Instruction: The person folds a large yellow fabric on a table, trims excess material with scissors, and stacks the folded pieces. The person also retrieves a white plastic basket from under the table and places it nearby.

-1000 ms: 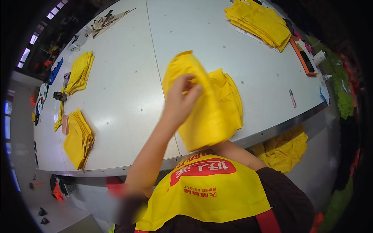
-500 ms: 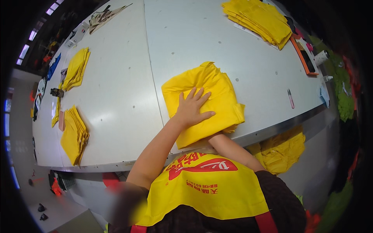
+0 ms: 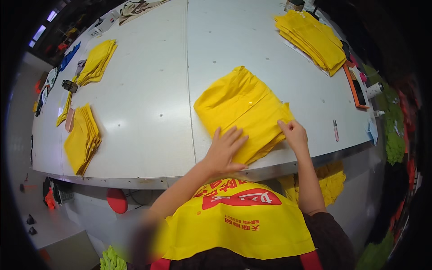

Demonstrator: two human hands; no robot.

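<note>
Yellow folded garment (image 3: 243,112) lies on the white bench (image 3: 148,112), close to the near edge and a little right of the centre seam, its long axis running obliquely away from the person. State of work, judged from the layout: the cloth is already gathered into a compact multi-layer rectangle, with its layered edges showing at the near right side; the layers there are not fully squared, so final flattening and alignment appear to be what remains, and the piece has not joined any stack. Left hand (image 3: 225,150): flat, fingers spread wide, palm down on the near left corner of the garment, pressing rather than grasping. Right hand (image 3: 293,132): fingers drawn together in a narrow pinch on the near right edge of the same garment, holding the layered border; exact number of layers caught cannot be told. Other items: a finished yellow stack (image 3: 312,40) at the far right corner of the bench, a second yellow stack (image 3: 82,140) near the left edge, a third yellow pile (image 3: 96,60) further along the left side. Loose yellow cloth (image 3: 326,180) hangs below the near right edge. The person wears a yellow bib (image 3: 234,229) with red print.
</note>
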